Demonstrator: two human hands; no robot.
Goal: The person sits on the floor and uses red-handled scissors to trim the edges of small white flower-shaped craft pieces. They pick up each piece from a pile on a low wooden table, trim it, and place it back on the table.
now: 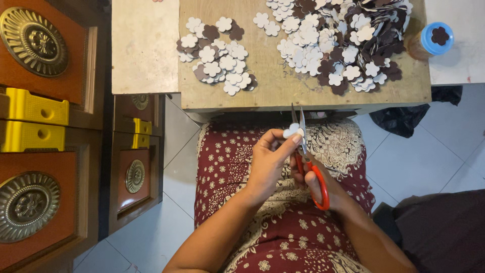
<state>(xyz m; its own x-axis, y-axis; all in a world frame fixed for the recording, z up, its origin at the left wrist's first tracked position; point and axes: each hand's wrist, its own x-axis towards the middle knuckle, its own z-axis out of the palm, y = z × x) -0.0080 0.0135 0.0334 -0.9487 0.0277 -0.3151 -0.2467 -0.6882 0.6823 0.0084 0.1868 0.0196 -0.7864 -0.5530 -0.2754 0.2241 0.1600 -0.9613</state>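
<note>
Flower cut-out [293, 132], small and white, is pinched between thumb and fingertips of the left hand [270, 164] over the lap, just below the table edge. It is judged light, thin and easily bent, so it is best held by one petal edge, with the outline left free for the blades. Scissors with red handles [308, 162] are gripped in the right hand [323, 187], fingers closed through the loops, with the blades only slightly parted and touching the cut-out. A patterned maroon cloth [283, 222] is spread beneath. Farther off, a small heap of white and brown flowers [218, 56] lies on the wooden table [273, 86], a larger heap [338, 43] to its right, and a blue-lidded jar [434, 39] beside that. Nothing stands between hands and table.
</note>
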